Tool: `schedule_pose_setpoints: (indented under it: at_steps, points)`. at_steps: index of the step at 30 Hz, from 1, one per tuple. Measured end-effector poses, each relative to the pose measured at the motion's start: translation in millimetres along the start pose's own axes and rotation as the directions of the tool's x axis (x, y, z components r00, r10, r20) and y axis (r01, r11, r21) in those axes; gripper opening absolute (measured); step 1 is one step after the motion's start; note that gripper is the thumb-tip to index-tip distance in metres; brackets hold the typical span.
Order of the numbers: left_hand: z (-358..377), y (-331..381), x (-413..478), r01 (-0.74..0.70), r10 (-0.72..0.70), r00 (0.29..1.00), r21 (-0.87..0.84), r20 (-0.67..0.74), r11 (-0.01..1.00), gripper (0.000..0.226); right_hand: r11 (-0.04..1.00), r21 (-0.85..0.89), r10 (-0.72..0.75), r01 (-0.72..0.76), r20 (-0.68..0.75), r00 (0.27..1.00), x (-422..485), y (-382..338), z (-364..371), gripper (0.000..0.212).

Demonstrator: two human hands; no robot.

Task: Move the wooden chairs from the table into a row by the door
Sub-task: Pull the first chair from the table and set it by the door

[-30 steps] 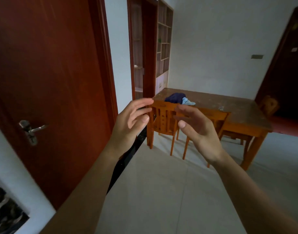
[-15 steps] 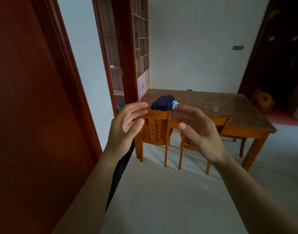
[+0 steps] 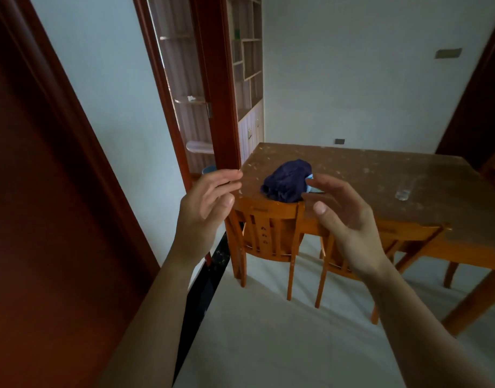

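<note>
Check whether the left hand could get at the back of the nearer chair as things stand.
Probably yes. The left hand is open and empty, raised just short of the nearer chair, whose top rail faces the person with nothing between. It is not touching yet.

Bare floor (image 3: pixel 268 345) at lower centre: I see open passage to both chairs. Left chair (image 3: pixel 264 233) and right chair (image 3: pixel 380 242) tucked against the desk (image 3: pixel 366 175). Door (image 3: pixel 39 219) walls off frame left.
</note>
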State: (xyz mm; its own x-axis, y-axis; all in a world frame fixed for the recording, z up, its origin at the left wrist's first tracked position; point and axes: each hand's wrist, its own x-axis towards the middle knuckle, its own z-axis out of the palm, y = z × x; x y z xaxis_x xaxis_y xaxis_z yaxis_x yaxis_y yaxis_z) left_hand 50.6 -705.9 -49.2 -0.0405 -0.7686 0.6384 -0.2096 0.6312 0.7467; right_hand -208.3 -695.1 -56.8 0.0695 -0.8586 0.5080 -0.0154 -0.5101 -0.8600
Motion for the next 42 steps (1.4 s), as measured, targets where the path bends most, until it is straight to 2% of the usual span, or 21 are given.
schedule_pose_setpoints:
  at_steps: [3, 7, 10, 13, 18, 20, 22, 25, 29, 31, 33, 35, 36, 38, 40, 42]
  points:
    - [-4.7, -54.1, 35.8, 0.042, -0.043, 0.999, 0.045, 0.011, 0.998, 0.063, 0.997, -0.054, 0.059, -0.059, 0.007, 0.998, 51.4, 46.0, 1.5, 0.056]
    - [-19.8, -158.4, 82.7, 0.151, -0.174, 0.980, 0.213, 0.094, 0.965, 0.047, 0.956, -0.224, 0.194, -0.189, 0.002, 0.981, 116.1, 134.0, 10.5, 0.061]
    - [-30.1, -240.3, 119.4, 0.188, -0.264, 0.944, 0.335, 0.198, 0.923, 0.056, 0.872, -0.388, 0.323, -0.299, -0.002, 0.946, 159.0, 201.0, 23.7, 0.071]
    - [-30.5, -316.2, 162.5, 0.182, -0.325, 0.889, 0.404, 0.322, 0.897, 0.069, 0.751, -0.510, 0.451, -0.419, -0.068, 0.890, 202.0, 262.1, 44.1, 0.073]
    - [-13.1, -415.4, 220.9, 0.140, -0.466, 0.752, 0.579, 0.465, 0.803, 0.083, 0.570, -0.643, 0.591, -0.512, -0.113, 0.799, 250.5, 339.7, 74.7, 0.088]
    - [-0.8, -450.1, 234.5, 0.116, -0.539, 0.688, 0.660, 0.486, 0.742, 0.092, 0.480, -0.702, 0.647, -0.525, -0.121, 0.753, 264.0, 371.0, 77.4, 0.098]
    - [9.4, -475.8, 240.1, 0.083, -0.588, 0.650, 0.724, 0.482, 0.685, 0.103, 0.427, -0.754, 0.668, -0.498, -0.108, 0.736, 272.6, 396.2, 74.6, 0.107]
    - [29.4, -518.9, 251.2, -0.006, -0.631, 0.583, 0.779, 0.511, 0.626, 0.117, 0.348, -0.856, 0.706, -0.382, -0.029, 0.708, 293.4, 445.1, 62.1, 0.123]
    - [51.4, -563.0, 255.9, -0.086, -0.711, 0.418, 0.804, 0.565, 0.589, 0.118, 0.215, -0.949, 0.864, -0.233, 0.074, 0.497, 307.4, 500.3, 46.0, 0.133]
    - [56.1, -581.8, 258.1, -0.048, -0.737, 0.359, 0.799, 0.573, 0.599, 0.108, 0.196, -0.962, 0.889, -0.190, 0.093, 0.448, 312.7, 519.1, 41.8, 0.124]
    - [58.7, -595.8, 257.1, -0.082, -0.733, 0.344, 0.797, 0.587, 0.599, 0.092, 0.180, -0.978, 0.870, -0.103, 0.110, 0.481, 314.2, 530.9, 40.8, 0.094]
    - [62.0, -602.4, 257.0, -0.199, -0.722, 0.348, 0.800, 0.598, 0.566, 0.069, 0.186, -0.982, 0.842, -0.044, 0.136, 0.522, 314.0, 536.8, 41.1, 0.056]
    - [63.3, -605.0, 258.0, -0.234, -0.718, 0.351, 0.799, 0.601, 0.554, 0.056, 0.192, -0.981, 0.837, -0.040, 0.142, 0.528, 314.8, 536.6, 41.1, 0.045]
    - [63.9, -608.4, 261.0, -0.259, -0.707, 0.343, 0.786, 0.618, 0.561, 0.039, 0.196, -0.980, 0.827, -0.011, 0.160, 0.539, 315.4, 533.6, 40.1, 0.037]
    - [62.5, -608.1, 263.8, -0.310, -0.698, 0.311, 0.763, 0.646, 0.568, 0.032, 0.193, -0.980, 0.810, 0.049, 0.187, 0.555, 313.8, 530.7, 39.8, 0.035]
    - [60.8, -606.0, 265.0, -0.353, -0.675, 0.309, 0.740, 0.670, 0.573, 0.029, 0.201, -0.976, 0.792, 0.079, 0.210, 0.573, 312.1, 527.7, 38.3, 0.033]
